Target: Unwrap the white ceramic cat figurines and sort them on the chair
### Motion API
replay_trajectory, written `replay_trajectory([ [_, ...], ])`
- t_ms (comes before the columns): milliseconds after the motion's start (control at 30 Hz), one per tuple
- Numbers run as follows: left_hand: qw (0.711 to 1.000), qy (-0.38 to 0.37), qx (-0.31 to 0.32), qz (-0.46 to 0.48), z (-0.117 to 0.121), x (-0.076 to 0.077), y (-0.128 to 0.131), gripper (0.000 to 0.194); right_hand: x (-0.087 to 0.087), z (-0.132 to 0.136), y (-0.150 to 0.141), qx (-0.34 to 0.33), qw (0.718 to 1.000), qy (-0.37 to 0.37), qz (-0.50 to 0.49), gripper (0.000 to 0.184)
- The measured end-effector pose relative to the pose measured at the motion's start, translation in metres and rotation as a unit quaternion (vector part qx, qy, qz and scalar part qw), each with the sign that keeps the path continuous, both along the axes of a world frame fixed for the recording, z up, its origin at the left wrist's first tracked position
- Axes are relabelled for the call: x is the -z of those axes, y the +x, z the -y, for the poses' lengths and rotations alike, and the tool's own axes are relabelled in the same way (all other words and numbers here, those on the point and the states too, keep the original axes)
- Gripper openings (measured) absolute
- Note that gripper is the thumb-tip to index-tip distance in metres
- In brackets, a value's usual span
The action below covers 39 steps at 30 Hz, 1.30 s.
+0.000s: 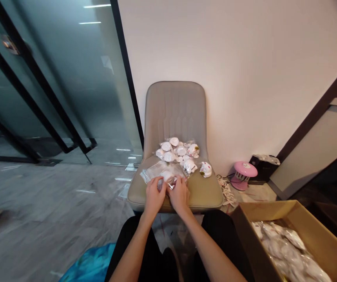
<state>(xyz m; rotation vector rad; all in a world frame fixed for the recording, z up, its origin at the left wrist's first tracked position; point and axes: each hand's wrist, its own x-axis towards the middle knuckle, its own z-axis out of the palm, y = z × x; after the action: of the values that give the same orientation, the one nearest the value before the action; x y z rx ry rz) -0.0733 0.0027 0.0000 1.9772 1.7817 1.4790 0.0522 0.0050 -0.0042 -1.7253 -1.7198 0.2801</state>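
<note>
Both hands meet at the front of a beige chair seat [206, 192]. My left hand [154, 194] and my right hand [179, 192] are closed together on a small clear plastic bag [168, 179] with a white figurine inside. A stack of empty clear bags [152, 171] lies just beyond my left hand. Further back on the seat is a heap of several white figurines [176, 150], some in bags. One unbagged white figurine [205, 169] stands alone to the right.
A cardboard box [300, 219] holding bagged items sits on the floor at lower right. A pink round device [244, 174] and a black box [262, 166] stand by the wall. Glass partition at left. Blue fabric [92, 264] lies by my left knee.
</note>
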Motion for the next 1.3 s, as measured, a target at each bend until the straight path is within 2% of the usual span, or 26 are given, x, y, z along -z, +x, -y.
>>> replay_trajectory([
  [400,1.000,0.012,0.018,-0.002,0.007,-0.006,0.004,0.019,-0.005,-0.002,0.001,0.000,1.000,-0.012,0.003,0.045],
  [633,0.999,0.026,-0.032,0.001,0.006,-0.008,0.001,0.022,0.001,-0.002,0.004,-0.020,0.999,0.029,-0.012,0.059],
  [767,0.998,0.011,-0.054,0.003,0.003,-0.004,-0.003,0.023,0.006,-0.003,0.004,-0.030,0.999,0.031,-0.012,0.060],
  [1100,0.999,-0.012,-0.042,-0.025,-0.004,0.011,-0.007,0.028,0.013,-0.005,0.005,-0.077,0.995,0.052,-0.039,0.059],
  [1300,0.997,-0.022,-0.045,-0.050,-0.005,0.014,-0.006,0.031,0.012,-0.004,0.007,-0.084,0.995,0.053,-0.023,0.058],
])
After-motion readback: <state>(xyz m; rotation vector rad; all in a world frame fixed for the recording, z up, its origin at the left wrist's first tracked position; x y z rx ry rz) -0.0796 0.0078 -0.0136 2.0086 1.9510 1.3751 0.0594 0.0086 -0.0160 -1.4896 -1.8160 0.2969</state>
